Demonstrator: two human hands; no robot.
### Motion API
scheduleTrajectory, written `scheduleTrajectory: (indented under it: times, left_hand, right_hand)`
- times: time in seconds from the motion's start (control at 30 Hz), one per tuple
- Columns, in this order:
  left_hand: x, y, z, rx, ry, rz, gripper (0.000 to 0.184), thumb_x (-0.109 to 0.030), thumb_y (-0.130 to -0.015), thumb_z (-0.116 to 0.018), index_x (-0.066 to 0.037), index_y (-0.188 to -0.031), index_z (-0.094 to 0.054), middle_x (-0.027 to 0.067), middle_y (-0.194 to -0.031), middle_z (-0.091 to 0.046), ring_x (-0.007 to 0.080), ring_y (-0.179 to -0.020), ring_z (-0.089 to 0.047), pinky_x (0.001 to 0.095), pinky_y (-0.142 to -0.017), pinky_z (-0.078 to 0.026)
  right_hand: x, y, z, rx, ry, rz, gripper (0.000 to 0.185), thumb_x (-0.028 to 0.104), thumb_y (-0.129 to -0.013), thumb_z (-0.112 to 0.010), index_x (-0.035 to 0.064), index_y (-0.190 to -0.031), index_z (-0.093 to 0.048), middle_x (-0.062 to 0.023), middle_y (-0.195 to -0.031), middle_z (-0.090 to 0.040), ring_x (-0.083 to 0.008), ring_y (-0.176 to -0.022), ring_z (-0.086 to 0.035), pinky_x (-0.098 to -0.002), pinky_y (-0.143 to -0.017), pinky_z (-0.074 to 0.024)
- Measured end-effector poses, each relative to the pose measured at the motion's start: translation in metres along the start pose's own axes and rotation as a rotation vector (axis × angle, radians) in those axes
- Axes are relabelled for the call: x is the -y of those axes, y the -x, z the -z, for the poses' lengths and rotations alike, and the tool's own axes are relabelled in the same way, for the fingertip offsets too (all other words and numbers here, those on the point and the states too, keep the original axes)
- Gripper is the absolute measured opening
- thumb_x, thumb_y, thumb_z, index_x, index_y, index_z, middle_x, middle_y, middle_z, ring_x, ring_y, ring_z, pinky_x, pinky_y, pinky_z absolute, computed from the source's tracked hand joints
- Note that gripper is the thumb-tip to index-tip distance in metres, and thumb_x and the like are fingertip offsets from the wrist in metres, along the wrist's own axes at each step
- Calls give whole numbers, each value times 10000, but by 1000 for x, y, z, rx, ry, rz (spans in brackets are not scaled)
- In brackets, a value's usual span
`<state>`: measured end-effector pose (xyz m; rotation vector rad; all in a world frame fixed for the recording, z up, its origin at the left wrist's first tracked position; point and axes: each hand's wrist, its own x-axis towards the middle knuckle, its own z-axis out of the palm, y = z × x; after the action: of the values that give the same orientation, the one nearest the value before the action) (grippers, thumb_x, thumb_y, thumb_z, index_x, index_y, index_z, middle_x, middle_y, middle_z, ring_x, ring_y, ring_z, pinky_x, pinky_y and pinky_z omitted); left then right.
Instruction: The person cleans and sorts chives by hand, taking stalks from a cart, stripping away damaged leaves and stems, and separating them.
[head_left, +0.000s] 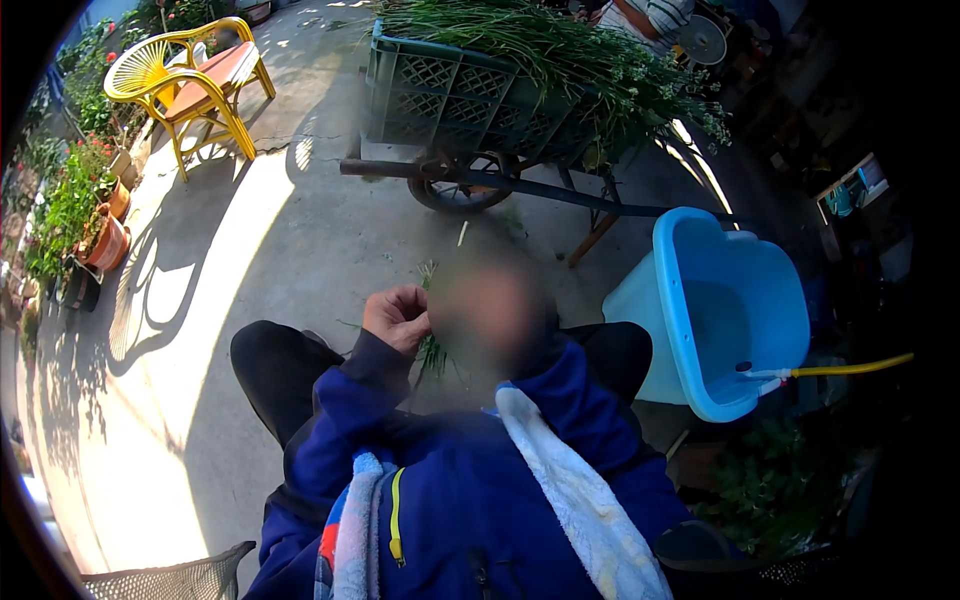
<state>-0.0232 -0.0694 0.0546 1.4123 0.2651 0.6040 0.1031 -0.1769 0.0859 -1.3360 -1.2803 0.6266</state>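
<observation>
My left hand (398, 318) is raised in front of my chest, its fingers closed in a pinch beside some thin green stalks (431, 352). Whether the stalks are in its fingers or behind them I cannot make out. My right hand (497, 305) is a blurred patch just to the right of it, its fingers and anything in them hidden by the blur. A short pale piece of stalk (462, 234) lies on the concrete beyond my hands.
Ahead, a green crate (455, 98) heaped with long green stalks (560, 45) rests on a wheeled cart (520, 187). A blue tub (650, 335) with a yellow hose (850, 368) stands right. A yellow chair (232, 110) and potted plants (103, 240) are left. Another person's arm (635, 18) shows behind the crate.
</observation>
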Motion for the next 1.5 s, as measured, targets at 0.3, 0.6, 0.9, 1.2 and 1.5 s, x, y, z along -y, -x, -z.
scheduleTrajectory:
  times: [0.3, 0.6, 0.9, 1.2, 1.5]
  left_hand:
    - [-9, 1, 5, 99, 117, 140, 148, -68, -793, -574, 74, -832, -591, 59, -734, -611, 103, -672, -558, 217, -635, -446]
    - [-2, 4, 28, 105, 224, 196, 150, -77, -804, -542, 63, -835, -587, 77, -734, -595, 144, -630, -561, 260, -613, -454]
    - [7, 0, 9, 51, 228, 198, 149, -88, -792, -587, 54, -840, -590, 73, -736, -603, 140, -632, -567, 255, -622, -463]
    - [3, 4, -19, -167, 134, 40, 81, -21, -729, -642, 23, -731, -574, 28, -667, -579, 75, -611, -522, 193, -571, -413]
    - [-5, 7, -10, -296, -352, -186, 109, -35, -672, -660, -3, -699, -560, 37, -626, -564, 76, -590, -495, 221, -558, -399]
  right_hand:
    - [-22, -12, 28, -178, 448, 312, 99, 113, -719, -551, 19, -733, -576, -103, -695, -567, -234, -601, -552, -321, -519, -432]
    - [-46, -4, 156, -933, 428, -155, 145, 125, -697, -569, -17, -672, -568, -15, -526, -483, -78, -511, -436, -249, -497, -367]
    - [-43, 16, 69, -510, -2, -160, 54, 39, -723, -586, -1, -759, -594, 32, -613, -518, -62, -543, -463, -200, -515, -382]
    - [-39, 7, -8, -285, 16, -58, 66, 58, -735, -605, -5, -716, -595, -4, -621, -565, -59, -574, -488, -206, -547, -395]
    - [0, 3, 38, -235, 1193, 487, 101, 101, -779, -553, 14, -821, -584, -78, -730, -553, -214, -671, -549, -325, -580, -440]
